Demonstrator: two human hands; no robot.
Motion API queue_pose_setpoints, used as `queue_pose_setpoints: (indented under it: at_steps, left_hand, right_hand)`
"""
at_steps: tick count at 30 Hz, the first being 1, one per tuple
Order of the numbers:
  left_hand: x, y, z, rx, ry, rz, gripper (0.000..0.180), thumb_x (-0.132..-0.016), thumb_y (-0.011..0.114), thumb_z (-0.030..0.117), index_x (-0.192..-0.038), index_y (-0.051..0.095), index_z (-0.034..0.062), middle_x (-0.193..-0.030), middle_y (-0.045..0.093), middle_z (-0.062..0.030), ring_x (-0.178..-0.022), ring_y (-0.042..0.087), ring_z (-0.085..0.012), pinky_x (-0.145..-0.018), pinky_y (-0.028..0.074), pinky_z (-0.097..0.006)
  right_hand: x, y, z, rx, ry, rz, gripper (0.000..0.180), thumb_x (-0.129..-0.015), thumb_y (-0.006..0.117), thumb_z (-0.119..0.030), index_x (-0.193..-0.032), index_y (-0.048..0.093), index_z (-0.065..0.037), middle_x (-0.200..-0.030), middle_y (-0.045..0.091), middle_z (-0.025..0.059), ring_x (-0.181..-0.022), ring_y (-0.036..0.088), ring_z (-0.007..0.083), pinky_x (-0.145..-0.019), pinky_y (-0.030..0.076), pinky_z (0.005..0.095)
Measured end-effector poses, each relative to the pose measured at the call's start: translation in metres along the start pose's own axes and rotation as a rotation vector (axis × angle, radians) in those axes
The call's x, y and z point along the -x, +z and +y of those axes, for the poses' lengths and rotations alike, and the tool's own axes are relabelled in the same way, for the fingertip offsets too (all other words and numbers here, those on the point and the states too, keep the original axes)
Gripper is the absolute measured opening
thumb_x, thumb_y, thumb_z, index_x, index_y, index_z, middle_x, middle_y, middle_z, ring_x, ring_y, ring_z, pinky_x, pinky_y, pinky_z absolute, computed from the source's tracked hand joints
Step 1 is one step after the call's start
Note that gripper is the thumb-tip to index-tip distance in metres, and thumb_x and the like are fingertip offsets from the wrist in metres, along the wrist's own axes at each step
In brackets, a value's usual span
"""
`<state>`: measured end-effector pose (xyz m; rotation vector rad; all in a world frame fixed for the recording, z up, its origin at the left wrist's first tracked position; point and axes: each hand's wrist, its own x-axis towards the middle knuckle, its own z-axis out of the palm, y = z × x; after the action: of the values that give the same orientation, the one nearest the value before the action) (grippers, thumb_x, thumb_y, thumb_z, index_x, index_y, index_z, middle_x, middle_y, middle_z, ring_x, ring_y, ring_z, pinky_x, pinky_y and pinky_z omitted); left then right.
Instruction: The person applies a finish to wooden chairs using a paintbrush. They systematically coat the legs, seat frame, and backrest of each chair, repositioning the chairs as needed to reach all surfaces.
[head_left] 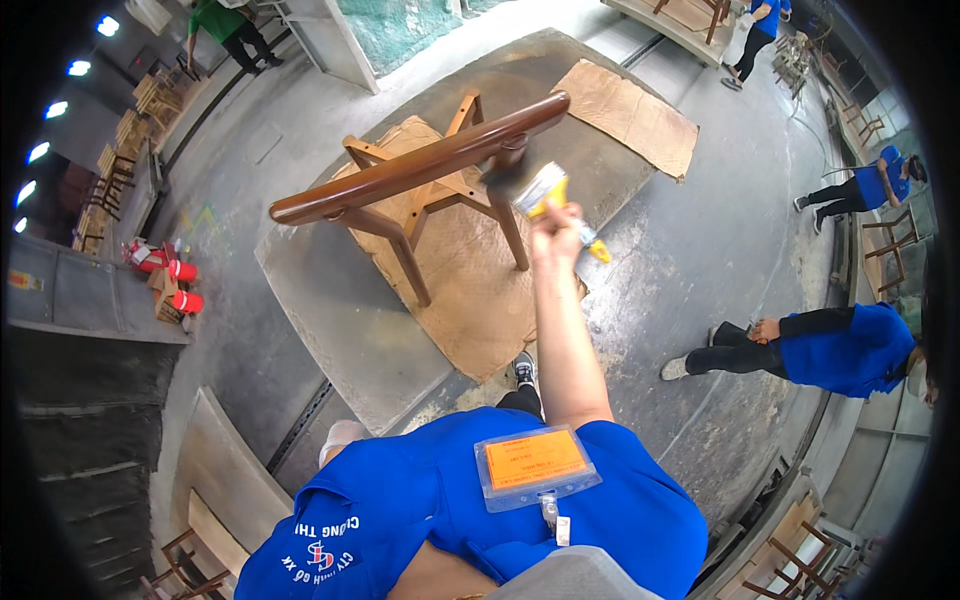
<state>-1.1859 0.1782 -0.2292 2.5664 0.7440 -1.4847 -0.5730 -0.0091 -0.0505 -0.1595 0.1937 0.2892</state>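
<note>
My right hand [557, 235] is closed around the handle of a paintbrush [546, 192] with yellow and white parts. Motion smears the brush's dark end, which is close to the post under the right part of a glossy brown wooden rail [420, 160]; whether it touches cannot be made out. This rail tops a wooden chair frame [408, 255] with splayed legs and no seat panel. Beneath the frame, brown cardboard [480, 320] covers part of a grey platform [350, 345]. My left hand is out of sight; only the blue left sleeve [330, 500] shows.
Another cardboard sheet [635, 115] lies at the platform's far right. Red buckets [184, 300] stand at the left. To the right, a person in blue [840, 350] stands nearby, with others farther off. Chair frames [885, 250] line the right side, and a floor rail [300, 425] runs past the platform.
</note>
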Motion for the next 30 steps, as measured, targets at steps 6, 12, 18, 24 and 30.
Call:
queue_pose_setpoints:
  at_steps: [6, 12, 18, 24, 30]
  left_hand:
    - [0.007, -0.123, 0.067, 0.876, -0.337, 0.408, 0.051, -0.085, 0.075, 0.032, -0.127, 0.072, 0.0031, -0.122, 0.076, -0.0226, -0.117, 0.073, -0.0359, -0.100, 0.057, -0.044]
    - [0.004, -0.209, 0.096, 1.098, -0.299, 0.462, 0.061, -0.088, 0.080, 0.026, -0.140, 0.060, 0.0004, -0.130, 0.072, -0.0186, -0.122, 0.069, -0.0299, -0.103, 0.055, -0.040]
    - [-0.012, -0.318, 0.110, 1.636, 0.068, 0.761, 0.077, -0.090, 0.086, 0.013, -0.153, 0.044, 0.0023, -0.145, 0.059, -0.0146, -0.131, 0.060, -0.0265, -0.111, 0.051, -0.039]
    - [-0.008, -0.471, 0.159, 1.733, 0.543, 1.270, 0.047, -0.097, 0.079, 0.009, -0.138, 0.059, 0.0025, -0.131, 0.065, -0.0093, -0.122, 0.062, -0.0200, -0.111, 0.047, -0.035]
    - [-0.011, -0.492, 0.178, 1.692, 0.328, 1.383, 0.018, -0.103, 0.073, 0.021, -0.097, 0.067, 0.0051, -0.095, 0.073, -0.0063, -0.095, 0.067, -0.0147, -0.096, 0.050, -0.033]
  right_hand:
    - [-0.035, -0.033, -0.011, 0.337, 0.114, 0.132, 0.038, -0.081, 0.066, 0.023, -0.086, 0.054, -0.012, -0.131, 0.066, 0.0124, -0.118, 0.066, 0.0290, -0.103, 0.056, 0.0403]
    - [-0.053, -0.051, -0.019, -0.123, 0.355, -0.152, 0.037, -0.079, 0.069, 0.021, -0.082, 0.055, -0.014, -0.117, 0.071, 0.0106, -0.119, 0.066, 0.0268, -0.113, 0.049, 0.0452]
    - [-0.096, -0.156, -0.007, 0.604, 0.166, 0.395, 0.037, -0.075, 0.068, 0.021, -0.084, 0.056, -0.013, -0.099, 0.066, 0.0043, -0.094, 0.066, 0.0251, -0.087, 0.057, 0.0419]
    - [-0.067, -0.213, -0.112, 0.869, 0.210, 0.452, 0.035, -0.074, 0.070, 0.014, -0.088, 0.060, -0.016, -0.085, 0.061, -0.0005, -0.078, 0.062, 0.0173, -0.068, 0.051, 0.0325]
    - [0.011, -0.242, -0.224, 0.932, 0.024, 0.733, 0.040, -0.075, 0.064, 0.019, -0.087, 0.058, -0.019, -0.092, 0.064, -0.0013, -0.083, 0.067, 0.0178, -0.070, 0.054, 0.0344]
